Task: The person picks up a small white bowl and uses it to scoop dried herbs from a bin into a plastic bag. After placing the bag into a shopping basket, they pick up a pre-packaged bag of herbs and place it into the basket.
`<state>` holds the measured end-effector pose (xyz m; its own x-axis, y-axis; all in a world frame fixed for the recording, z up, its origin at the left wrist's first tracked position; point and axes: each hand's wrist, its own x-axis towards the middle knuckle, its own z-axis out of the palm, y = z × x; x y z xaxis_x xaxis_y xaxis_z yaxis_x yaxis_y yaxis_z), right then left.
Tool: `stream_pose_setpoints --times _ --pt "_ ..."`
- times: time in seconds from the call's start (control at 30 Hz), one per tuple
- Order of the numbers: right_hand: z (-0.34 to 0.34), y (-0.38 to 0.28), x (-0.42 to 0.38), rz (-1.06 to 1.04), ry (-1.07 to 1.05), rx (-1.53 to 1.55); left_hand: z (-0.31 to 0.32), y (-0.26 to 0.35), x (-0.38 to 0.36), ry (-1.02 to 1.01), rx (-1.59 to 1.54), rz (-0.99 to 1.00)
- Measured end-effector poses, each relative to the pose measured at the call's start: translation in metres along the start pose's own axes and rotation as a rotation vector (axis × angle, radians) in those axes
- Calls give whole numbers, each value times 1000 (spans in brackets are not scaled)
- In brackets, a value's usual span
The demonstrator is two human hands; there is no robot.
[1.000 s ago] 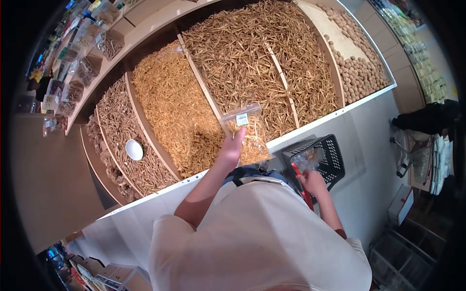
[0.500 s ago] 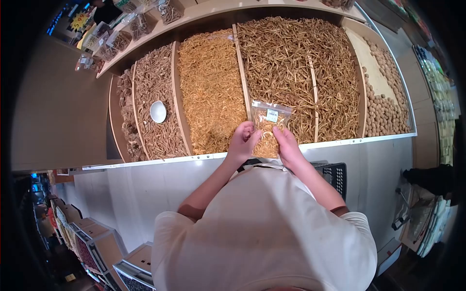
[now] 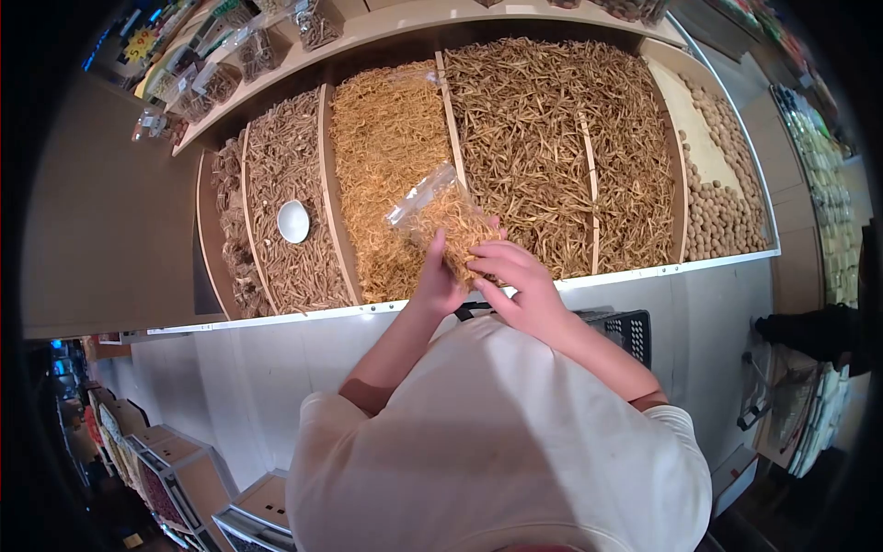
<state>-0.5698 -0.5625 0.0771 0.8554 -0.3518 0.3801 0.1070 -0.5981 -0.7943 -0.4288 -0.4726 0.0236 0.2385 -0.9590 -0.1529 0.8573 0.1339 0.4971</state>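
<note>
A clear plastic zip bag (image 3: pixel 446 216) of thin orange-yellow strands is tilted, its sealed top edge toward the upper left. My left hand (image 3: pixel 440 276) holds the bag's lower left side, thumb up along it. My right hand (image 3: pixel 520 276) has its fingers on the bag's lower right part. Both hands are over the front edge of the display bin. Behind the bag lies a compartment of loose orange-yellow strands (image 3: pixel 386 138). Right of it are longer brown dried strips (image 3: pixel 524 110). The bag's label is not visible.
A white bowl (image 3: pixel 293 222) lies on pale brown dried pieces (image 3: pixel 285 156) at left. Round brown nuts (image 3: pixel 722 216) fill part of the far-right compartment. Packed containers (image 3: pixel 216 83) stand on the shelf behind. A black basket (image 3: pixel 630 336) is below the bin's front edge.
The bag has turned from upright to tilted left, and its label no longer shows. My right hand has moved left across the bag's lower part; my left hand has shifted slightly lower.
</note>
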Motion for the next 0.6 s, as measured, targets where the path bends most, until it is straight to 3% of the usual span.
stream_pose_setpoints --times 0.07,0.13,0.2,0.27,0.3,0.37,0.47,0.53,0.6 --pt "-3 1 -3 65 109 20 -5 3 2 -21 -2 -52" --pt "-10 2 1 190 378 7 5 2 8 -3 8 -23" --pt "-7 18 -3 265 398 16 17 4 8 232 28 -135" --pt "1 36 -7 516 445 662 19 5 8 179 28 -164" --pt "0 34 -7 638 408 786 20 3 7 221 140 -189" --pt "11 39 -9 653 378 790 8 -5 10 204 304 -252" --pt "18 37 -7 649 371 761 11 -8 7 287 188 -313" --pt "16 39 -5 662 408 702 -1 -13 8 245 74 -305" --pt "22 47 -3 590 470 681 -4 -16 5 184 201 -207"
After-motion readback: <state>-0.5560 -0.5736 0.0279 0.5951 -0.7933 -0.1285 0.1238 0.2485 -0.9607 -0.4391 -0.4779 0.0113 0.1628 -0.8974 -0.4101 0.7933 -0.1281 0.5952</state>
